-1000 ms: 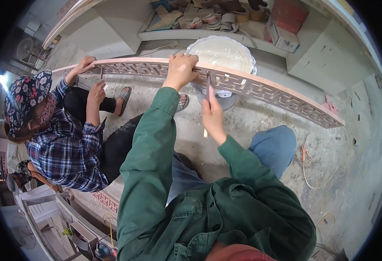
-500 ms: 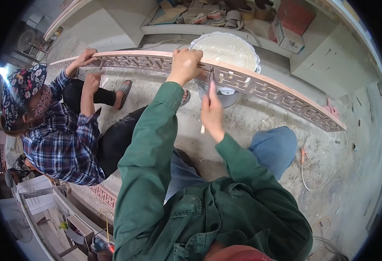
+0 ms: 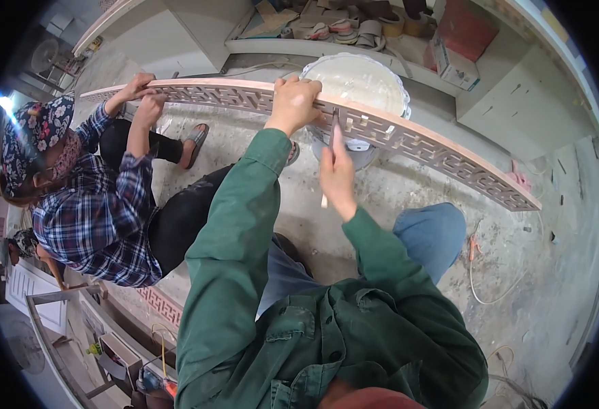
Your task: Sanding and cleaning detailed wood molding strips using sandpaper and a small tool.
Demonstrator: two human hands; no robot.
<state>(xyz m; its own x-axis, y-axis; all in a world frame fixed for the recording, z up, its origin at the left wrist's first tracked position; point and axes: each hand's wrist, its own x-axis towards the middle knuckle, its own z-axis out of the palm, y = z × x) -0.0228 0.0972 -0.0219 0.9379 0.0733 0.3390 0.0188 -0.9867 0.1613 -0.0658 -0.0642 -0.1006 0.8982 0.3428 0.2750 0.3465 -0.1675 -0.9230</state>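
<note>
Woodworking workshop: carved fretwork panel (image 3: 408,140), dusty concrete floor (image 3: 408,198), shelf of wood offcuts (image 3: 340,27).

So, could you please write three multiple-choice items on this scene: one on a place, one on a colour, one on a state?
1. Where does the left hand rest?
A. on the carved fretwork strip
B. on the floor
C. on a knee

2. What colour are the person's jacket sleeves?
A. red
B. green
C. white

3. How is the right hand?
A. open and empty
B. out of view
C. closed on a thin tool

Key: 1 A, its fingers grip the strip's top edge; 2 B, both sleeves are green; 3 C, the tool's tip meets the strip.
</note>
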